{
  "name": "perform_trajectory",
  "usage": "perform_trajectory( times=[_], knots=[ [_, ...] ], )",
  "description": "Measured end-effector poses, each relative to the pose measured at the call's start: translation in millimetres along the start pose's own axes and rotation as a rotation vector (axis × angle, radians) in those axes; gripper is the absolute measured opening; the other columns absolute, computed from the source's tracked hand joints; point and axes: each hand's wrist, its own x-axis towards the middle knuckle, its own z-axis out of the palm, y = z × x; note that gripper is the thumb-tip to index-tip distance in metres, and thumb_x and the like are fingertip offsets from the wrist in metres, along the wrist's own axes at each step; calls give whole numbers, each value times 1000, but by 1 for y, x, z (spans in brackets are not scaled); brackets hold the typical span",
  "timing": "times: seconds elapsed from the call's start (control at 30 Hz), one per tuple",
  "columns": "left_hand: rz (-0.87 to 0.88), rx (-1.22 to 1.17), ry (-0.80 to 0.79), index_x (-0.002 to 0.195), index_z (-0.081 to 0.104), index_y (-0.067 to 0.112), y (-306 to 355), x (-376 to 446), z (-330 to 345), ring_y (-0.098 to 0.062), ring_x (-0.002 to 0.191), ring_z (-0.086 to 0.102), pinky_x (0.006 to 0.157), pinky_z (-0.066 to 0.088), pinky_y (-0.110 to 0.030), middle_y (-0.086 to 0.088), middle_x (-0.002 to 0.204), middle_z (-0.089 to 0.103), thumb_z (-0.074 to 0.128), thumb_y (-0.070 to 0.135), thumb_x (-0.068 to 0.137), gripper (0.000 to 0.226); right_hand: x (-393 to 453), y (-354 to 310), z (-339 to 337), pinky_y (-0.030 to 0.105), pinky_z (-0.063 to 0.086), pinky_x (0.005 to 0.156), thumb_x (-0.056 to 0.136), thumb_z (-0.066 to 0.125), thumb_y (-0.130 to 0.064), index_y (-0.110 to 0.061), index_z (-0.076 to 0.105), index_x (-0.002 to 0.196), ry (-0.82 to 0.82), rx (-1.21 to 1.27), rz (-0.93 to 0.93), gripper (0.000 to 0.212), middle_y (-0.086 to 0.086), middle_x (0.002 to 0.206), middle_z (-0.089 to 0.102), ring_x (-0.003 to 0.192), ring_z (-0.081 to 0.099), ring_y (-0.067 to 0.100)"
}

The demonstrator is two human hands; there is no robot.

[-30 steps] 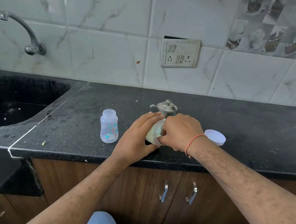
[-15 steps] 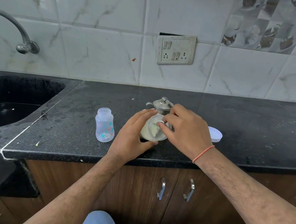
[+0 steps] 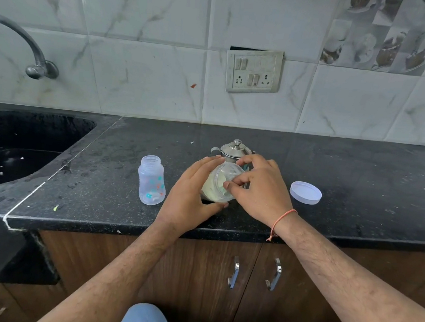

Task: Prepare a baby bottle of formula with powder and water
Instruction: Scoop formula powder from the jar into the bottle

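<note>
A clear jar of pale formula powder (image 3: 215,187) is tipped with its open mouth toward me on the black counter (image 3: 362,176). My left hand (image 3: 189,197) grips the jar's left side. The thumb and forefinger of my right hand (image 3: 260,192) pinch a small clear scoop (image 3: 231,180) at the jar's mouth; most of the scoop is hidden. An open, empty baby bottle (image 3: 151,180) with coloured prints stands upright to the left of my left hand. Right behind the jar sits a small steel kettle (image 3: 234,150) with its lid on.
The jar's white lid (image 3: 305,192) lies on the counter to the right. A black sink (image 3: 11,145) with a wall tap (image 3: 34,50) is at the left. A switch and socket plate (image 3: 253,72) is on the tiled wall. Cabinet handles (image 3: 233,272) hang below the counter's front edge.
My left hand has tipped the jar's mouth toward me. My right hand has turned from covering the top of the jar to pinching at its open mouth.
</note>
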Motion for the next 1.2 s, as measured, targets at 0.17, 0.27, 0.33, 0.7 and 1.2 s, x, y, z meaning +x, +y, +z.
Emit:
perform_trajectory(
  times=[0.17,0.27,0.33,0.7,1.2],
  knots=[
    [-37,-14,8,161,50,25,-1,0,0,-3,154,44,127,40,-34,14,164,51,99,30,78,96,6,-2,-2,30,39,95,87,85,-38,-27,87,79,24,233,136,13,-21,122,61,120,48,10],
    [-80,-25,10,162,48,31,0,1,-1,0,153,44,127,39,-30,19,163,51,98,32,78,97,11,-2,-10,27,43,93,85,86,-32,-25,87,77,74,356,181,11,-20,116,64,112,58,4],
    [-101,-37,17,161,48,32,1,1,-2,0,151,45,126,39,-30,20,161,52,98,33,78,97,13,-2,-18,22,41,89,85,86,-30,-24,87,77,95,394,193,10,-19,113,66,105,61,-2],
    [-261,-97,39,163,40,42,0,4,-4,2,146,51,123,44,-32,27,157,55,95,54,77,103,21,8,-32,23,44,77,89,83,-26,-12,86,83,87,746,358,16,-8,108,73,96,63,3],
    [-294,-100,51,160,44,42,-5,5,-2,0,144,53,121,48,-40,26,154,58,93,58,76,99,25,12,-23,22,51,88,90,83,-32,-24,86,87,162,575,213,10,-7,112,67,101,64,5]
  ],
)
